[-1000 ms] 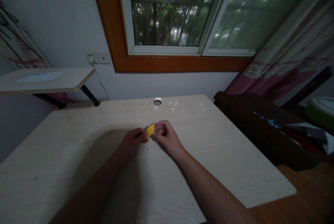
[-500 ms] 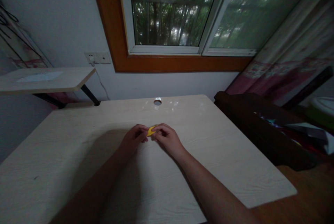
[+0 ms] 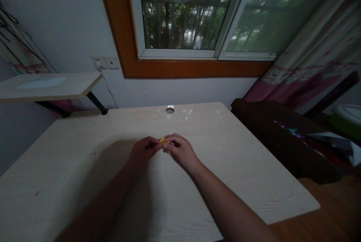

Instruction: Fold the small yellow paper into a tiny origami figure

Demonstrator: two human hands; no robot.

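Note:
Between my two hands is a small, thin yellow piece [image 3: 163, 140] that looks like folded paper; fingers cover most of it. My left hand [image 3: 144, 151] pinches its left end between thumb and fingers. From the other side, my right hand [image 3: 182, 150] has its thumb and fingers closed on the right part. The fingertips of both hands nearly meet, just above the pale wooden desk [image 3: 225, 166].
A round cable hole [image 3: 170, 110] lies near the desk's back edge. A raised shelf [image 3: 56, 85] on black legs stands at the back left, with a sheet [image 3: 42, 82] on it. Dark wooden furniture [image 3: 270, 133] holding clutter borders the right side. A window [image 3: 186, 12] is ahead.
My left fingers have closed in on the yellow piece and moved slightly right. Less of its yellow surface shows now, and it looks narrower. My right hand has barely moved.

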